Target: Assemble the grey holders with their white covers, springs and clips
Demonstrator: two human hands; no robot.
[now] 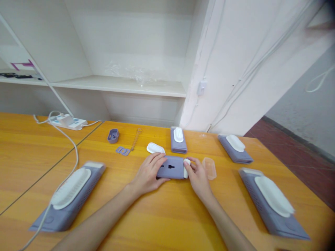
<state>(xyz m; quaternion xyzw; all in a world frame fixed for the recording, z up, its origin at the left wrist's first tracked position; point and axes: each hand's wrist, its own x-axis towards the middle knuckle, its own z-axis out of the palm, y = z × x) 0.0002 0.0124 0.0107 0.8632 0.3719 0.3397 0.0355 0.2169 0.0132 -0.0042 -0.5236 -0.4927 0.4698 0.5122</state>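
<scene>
On the wooden table lies a grey-purple plastic housing point(178, 169) with black slots in its face. My left hand point(150, 170) is wrapped over its left end, fingers on top and thumb along the near edge. At the right end, my right hand point(198, 174) pinches a small white end piece point(186, 168) against the housing; whether it is seated inside cannot be seen. Just beyond my left fingers rests a white oval brush head point(155, 148). A clear plastic cover point(209, 168) lies right of my right hand.
A coil spring point(136, 139), a flat purple plate point(123, 150) and a small purple cup point(113, 136) lie behind on the left. Similar purple units with white brushes point(70, 195) point(178, 139) point(235, 148) point(274, 202) stand around. A power strip point(68, 122) trails a cable point(75, 157).
</scene>
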